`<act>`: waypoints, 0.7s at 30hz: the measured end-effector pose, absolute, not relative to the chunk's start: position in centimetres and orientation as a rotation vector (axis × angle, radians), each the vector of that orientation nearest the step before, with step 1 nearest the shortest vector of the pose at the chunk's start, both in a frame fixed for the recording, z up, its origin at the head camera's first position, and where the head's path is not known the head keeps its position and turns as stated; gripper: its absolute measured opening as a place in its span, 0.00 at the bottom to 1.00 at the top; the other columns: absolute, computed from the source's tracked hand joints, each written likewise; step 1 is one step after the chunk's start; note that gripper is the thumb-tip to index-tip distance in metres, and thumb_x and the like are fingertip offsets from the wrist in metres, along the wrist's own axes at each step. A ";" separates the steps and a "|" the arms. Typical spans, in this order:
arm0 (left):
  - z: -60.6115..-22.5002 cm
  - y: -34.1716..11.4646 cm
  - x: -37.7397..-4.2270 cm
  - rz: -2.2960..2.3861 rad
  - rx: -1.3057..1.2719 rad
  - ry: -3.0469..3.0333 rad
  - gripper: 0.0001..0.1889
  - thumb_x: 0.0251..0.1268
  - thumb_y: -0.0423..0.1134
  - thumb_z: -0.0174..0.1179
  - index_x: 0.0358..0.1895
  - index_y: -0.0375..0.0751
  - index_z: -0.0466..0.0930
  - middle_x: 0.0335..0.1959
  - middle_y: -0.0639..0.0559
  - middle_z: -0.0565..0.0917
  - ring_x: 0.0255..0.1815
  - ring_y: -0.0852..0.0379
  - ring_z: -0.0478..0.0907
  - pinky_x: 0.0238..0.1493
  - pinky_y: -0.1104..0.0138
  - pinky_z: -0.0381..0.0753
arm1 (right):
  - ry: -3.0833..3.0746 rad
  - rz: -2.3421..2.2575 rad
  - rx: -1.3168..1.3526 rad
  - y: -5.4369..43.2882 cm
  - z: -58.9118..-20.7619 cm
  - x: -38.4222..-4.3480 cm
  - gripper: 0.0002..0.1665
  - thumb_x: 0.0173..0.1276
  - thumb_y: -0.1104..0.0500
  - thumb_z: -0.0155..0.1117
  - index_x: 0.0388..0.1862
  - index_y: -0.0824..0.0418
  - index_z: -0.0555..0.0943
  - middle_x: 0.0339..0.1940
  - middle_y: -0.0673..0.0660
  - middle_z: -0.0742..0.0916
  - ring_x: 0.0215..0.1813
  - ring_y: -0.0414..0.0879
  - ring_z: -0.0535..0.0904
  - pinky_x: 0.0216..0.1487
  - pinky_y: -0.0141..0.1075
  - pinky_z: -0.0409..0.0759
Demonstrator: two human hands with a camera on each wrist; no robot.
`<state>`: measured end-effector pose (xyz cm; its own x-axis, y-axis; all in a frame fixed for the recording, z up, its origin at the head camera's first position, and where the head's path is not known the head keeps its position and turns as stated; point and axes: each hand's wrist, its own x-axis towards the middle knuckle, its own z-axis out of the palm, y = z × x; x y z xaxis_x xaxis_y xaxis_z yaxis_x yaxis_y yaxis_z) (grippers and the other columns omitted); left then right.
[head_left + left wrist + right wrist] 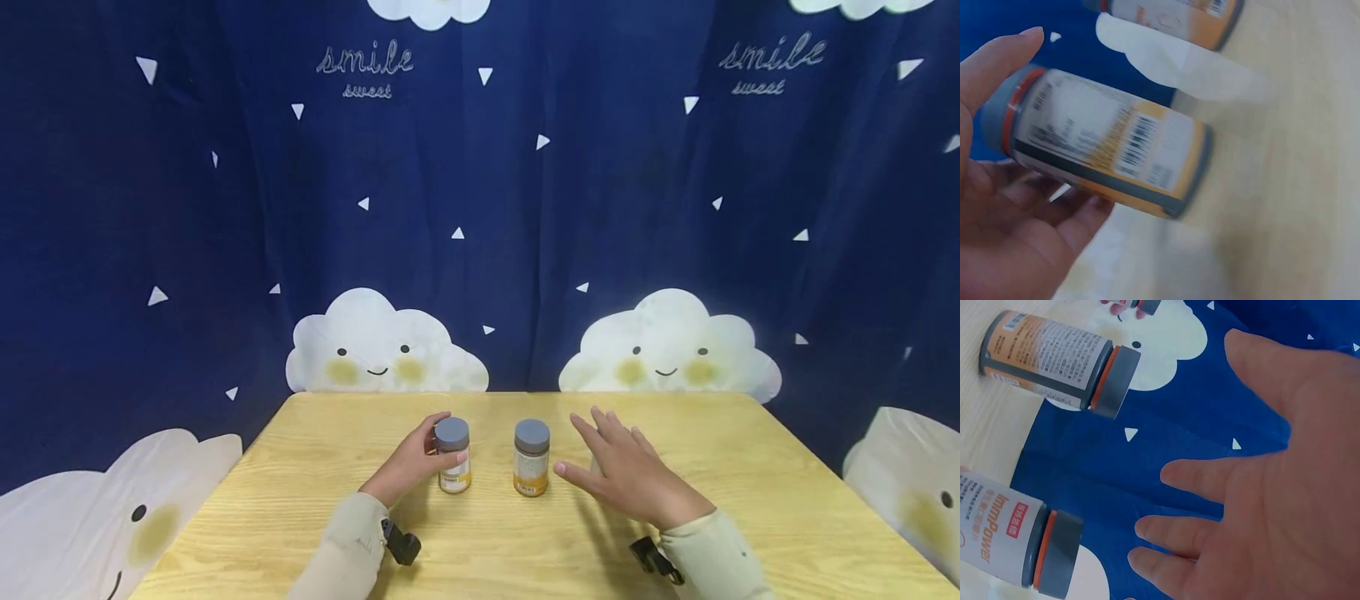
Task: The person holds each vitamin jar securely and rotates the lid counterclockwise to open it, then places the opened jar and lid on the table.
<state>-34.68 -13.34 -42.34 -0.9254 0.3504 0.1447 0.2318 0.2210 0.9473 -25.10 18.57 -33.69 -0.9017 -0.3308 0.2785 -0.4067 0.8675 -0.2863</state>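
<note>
Pale sleeves (341,550) at the bottom edge; hands beside upright capped bottles.
Left hand (411,462), lower centre-left of the head view, is spread around the left bottle (454,481), thumb clear of the grey lid (452,430) in the left wrist view; finger contact cannot be told. Right hand (633,479), lower centre-right, has splayed fingers and holds nothing. Middle bottle (531,467) stands untouched on the worktop (480,550), lower centre; third bottle (1000,534), lower left of the right wrist view, is near the right hand. Judged: stiff walls, fairly light (contents not visible), smooth label (1085,119) perhaps slightly slippery, not very fragile. Best hold: thumb opposing fingers round the body, below the lid, which might twist loose.
</note>
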 end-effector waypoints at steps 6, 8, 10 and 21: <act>-44.4 -13.6 -35.3 1.788 0.677 2.330 0.35 0.63 0.42 0.65 0.70 0.39 0.60 0.60 0.41 0.74 0.62 0.43 0.72 0.60 0.53 0.71 | -2.840 0.512 0.627 18.3 -33.4 -25.0 0.49 0.67 0.29 0.51 0.74 0.62 0.62 0.74 0.71 0.60 0.73 0.68 0.54 0.68 0.65 0.46; -45.1 -13.7 -35.4 1.773 0.678 2.317 0.35 0.63 0.43 0.65 0.71 0.40 0.60 0.61 0.41 0.74 0.62 0.43 0.72 0.60 0.53 0.71 | -2.848 0.516 0.638 18.4 -33.4 -24.9 0.49 0.66 0.30 0.53 0.74 0.62 0.62 0.74 0.70 0.60 0.74 0.68 0.53 0.69 0.64 0.46; -45.7 -13.9 -35.3 1.766 0.670 2.297 0.36 0.64 0.43 0.65 0.72 0.40 0.59 0.63 0.40 0.72 0.63 0.42 0.70 0.61 0.52 0.70 | -2.853 0.510 0.653 18.4 -33.3 -24.8 0.49 0.66 0.32 0.55 0.74 0.63 0.62 0.74 0.71 0.60 0.74 0.68 0.52 0.69 0.64 0.47; -47.1 -13.8 -35.0 1.854 0.646 2.280 0.36 0.63 0.42 0.65 0.72 0.43 0.59 0.66 0.41 0.71 0.68 0.44 0.67 0.66 0.52 0.64 | -2.862 0.466 0.716 18.4 -33.2 -24.8 0.49 0.64 0.35 0.61 0.74 0.62 0.61 0.73 0.72 0.62 0.72 0.71 0.55 0.63 0.67 0.56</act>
<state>-35.00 -13.83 -47.05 -0.8994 0.4056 0.1630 0.2422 0.1521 0.9582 -24.82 18.37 -33.22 -0.8738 -0.4325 0.2222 -0.4807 0.8374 -0.2603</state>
